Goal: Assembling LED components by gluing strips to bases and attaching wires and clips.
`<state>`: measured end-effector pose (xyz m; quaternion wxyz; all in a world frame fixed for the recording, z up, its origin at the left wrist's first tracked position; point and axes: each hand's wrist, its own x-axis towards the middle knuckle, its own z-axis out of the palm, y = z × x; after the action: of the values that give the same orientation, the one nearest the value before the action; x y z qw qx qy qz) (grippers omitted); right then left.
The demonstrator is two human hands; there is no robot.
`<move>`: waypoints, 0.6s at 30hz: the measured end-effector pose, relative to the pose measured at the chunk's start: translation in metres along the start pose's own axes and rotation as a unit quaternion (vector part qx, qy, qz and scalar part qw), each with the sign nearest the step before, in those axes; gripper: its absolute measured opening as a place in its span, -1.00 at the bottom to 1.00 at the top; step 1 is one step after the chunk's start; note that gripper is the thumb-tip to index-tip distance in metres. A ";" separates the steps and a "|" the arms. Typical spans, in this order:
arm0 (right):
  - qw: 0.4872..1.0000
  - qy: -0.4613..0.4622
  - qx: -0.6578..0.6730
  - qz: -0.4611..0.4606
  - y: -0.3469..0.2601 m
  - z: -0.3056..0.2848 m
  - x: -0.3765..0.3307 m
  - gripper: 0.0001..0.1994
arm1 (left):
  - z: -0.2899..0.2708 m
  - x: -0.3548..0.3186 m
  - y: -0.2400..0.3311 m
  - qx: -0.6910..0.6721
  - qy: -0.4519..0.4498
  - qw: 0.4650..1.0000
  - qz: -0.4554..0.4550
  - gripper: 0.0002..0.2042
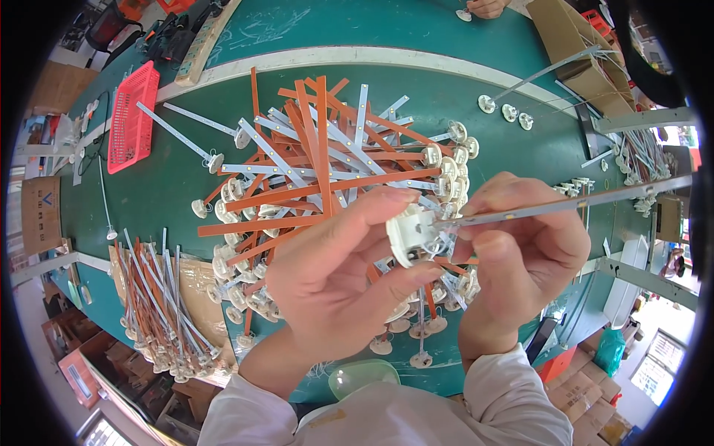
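My left hand [320, 279] pinches a white round plastic end cap [404, 236] between thumb and fingers, its hollow side turned to the right. A narrow LED strip [580, 204] runs from that cap out to the right. My right hand [524, 260] is closed around the strip close to the cap, with bent fingers and the thumb below. Thin wires [448, 241] show between the cap and the right fingertips; how they attach is hard to make out. Under both hands lies a large heap of LED strips [361, 123], with orange-brown or pale faces and white round caps.
On the green table [175, 215], a red plastic basket [132, 119] stands at the left. More strips lie on cardboard [204, 279] at the near left. Several capped strips [487, 104] lie at the far right, by a cardboard box [569, 44]. Another person's hand [487, 7] shows at the top.
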<state>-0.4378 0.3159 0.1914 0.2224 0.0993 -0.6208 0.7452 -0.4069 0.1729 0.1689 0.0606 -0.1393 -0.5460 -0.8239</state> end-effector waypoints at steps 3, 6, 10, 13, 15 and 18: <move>0.988 -0.127 -0.034 -0.081 0.006 -0.013 0.005 -0.89 | -0.002 -0.001 -0.002 -0.008 -0.023 1.000 0.004 -0.50; 0.986 -0.132 -0.076 -0.069 0.003 -0.013 0.002 -0.90 | 0.000 -0.001 0.002 -0.057 -0.019 0.997 -0.051 -0.50; 0.993 -0.072 -0.084 -0.036 0.001 -0.011 -0.004 -0.88 | 0.007 -0.002 -0.001 -0.127 -0.001 0.988 -0.083 -0.49; 0.994 -0.058 -0.079 -0.044 0.003 -0.011 -0.008 -0.87 | 0.010 -0.008 -0.007 -0.171 0.017 0.981 -0.085 -0.47; 0.995 -0.054 -0.066 -0.044 0.004 -0.011 -0.008 -0.87 | 0.010 -0.011 -0.009 -0.200 0.029 0.975 -0.091 -0.48; 0.995 -0.089 -0.041 0.030 -0.003 -0.013 -0.003 -0.86 | 0.006 -0.013 -0.009 -0.248 0.044 0.958 -0.140 -0.50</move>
<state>-0.4325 0.3284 0.1904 0.1477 0.1369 -0.6707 0.7139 -0.3957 0.1813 0.1593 -0.0678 -0.0359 -0.3354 -0.9389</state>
